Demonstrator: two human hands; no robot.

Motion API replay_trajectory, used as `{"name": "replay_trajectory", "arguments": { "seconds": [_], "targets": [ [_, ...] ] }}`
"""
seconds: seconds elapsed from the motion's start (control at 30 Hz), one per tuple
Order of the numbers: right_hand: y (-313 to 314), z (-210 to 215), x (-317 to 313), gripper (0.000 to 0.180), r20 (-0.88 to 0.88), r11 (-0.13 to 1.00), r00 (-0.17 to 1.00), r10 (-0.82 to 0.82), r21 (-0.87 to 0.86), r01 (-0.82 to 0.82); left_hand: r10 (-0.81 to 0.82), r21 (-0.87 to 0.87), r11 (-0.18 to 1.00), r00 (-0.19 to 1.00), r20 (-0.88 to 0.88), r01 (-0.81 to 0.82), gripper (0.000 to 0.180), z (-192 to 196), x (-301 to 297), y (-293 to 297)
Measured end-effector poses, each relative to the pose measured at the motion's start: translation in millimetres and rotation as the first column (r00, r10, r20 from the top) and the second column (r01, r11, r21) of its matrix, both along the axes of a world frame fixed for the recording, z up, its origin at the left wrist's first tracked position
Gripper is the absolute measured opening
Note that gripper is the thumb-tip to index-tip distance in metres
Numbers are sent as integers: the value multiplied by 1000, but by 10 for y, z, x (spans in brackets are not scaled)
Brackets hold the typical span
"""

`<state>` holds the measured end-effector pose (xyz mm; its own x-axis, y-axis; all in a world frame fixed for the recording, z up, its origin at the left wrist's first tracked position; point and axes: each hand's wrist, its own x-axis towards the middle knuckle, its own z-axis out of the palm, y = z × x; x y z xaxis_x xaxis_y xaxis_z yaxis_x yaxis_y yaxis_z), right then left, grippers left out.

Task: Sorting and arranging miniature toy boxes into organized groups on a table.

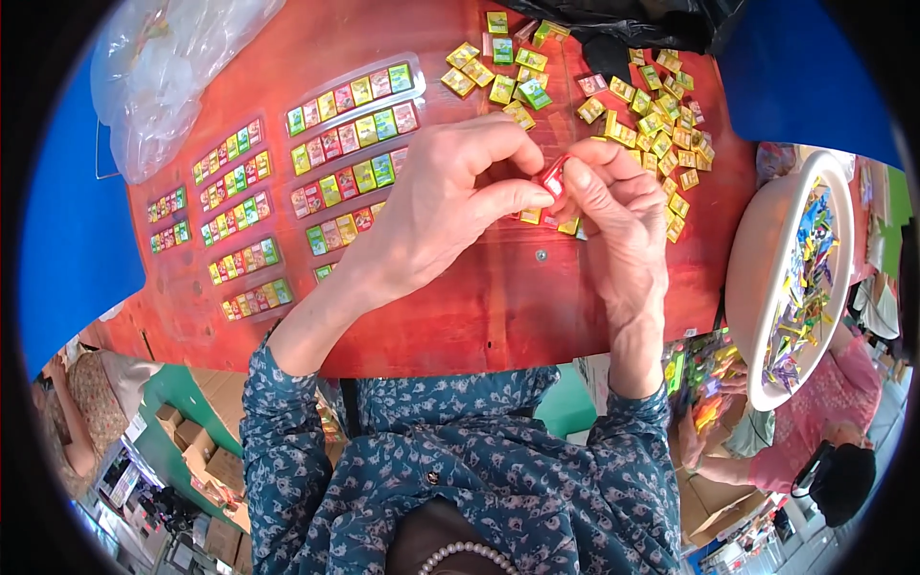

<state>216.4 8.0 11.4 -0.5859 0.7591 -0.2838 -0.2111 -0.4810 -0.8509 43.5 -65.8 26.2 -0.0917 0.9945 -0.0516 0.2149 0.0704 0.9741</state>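
Between my two hands, above the middle of the red table, is a small red box. The thumb and fingers of my left hand pinch its left side. My right hand closes on it from the right with thumb and fingertips. Partly hidden under my hands, a few small red and yellow boxes lie on the table. To the left, rows of small coloured boxes sit side by side in clear plastic trays; my left forearm covers part of the nearer rows.
Loose yellow boxes are scattered at the far right. Behind them lies a black plastic bag. A clear bag rests far left. At right stands a white basin of colourful wrapped pieces, near a co-worker in pink. Blue panels flank the table.
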Motion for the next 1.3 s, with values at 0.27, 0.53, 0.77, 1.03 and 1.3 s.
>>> {"name": "replay_trajectory", "arguments": {
  "seconds": [0.27, 0.53, 0.77, 1.03, 1.3],
  "targets": [
    [-148, -65, -58, 21, -157, 969, 988, -7, -246, -32, 29, -49, 999, 921, 388, -11, 5, -7, -69, -35],
    [131, 144, -137, 16, 225, 983, 972, -68, 183, 26, 77, 16, 997, 978, 193, -81, 7, -10, -85, 126],
    [575, -84, -213, 17, 365, 307, 754, -546, 925, -226, 112, 166, 983, 965, -236, -74, 10, -38, -175, 167],
    [481, -47, 7, 15, 504, 339, 703, -502, 862, -377, -10, 77, 996, 885, -465, 52, 14, -16, -258, -85],
    [293, -149, -314, 12, 503, 221, 806, -312, 864, -453, 19, 192, 979, 899, -438, 73, 10, -53, -288, -76]
  ]
}}
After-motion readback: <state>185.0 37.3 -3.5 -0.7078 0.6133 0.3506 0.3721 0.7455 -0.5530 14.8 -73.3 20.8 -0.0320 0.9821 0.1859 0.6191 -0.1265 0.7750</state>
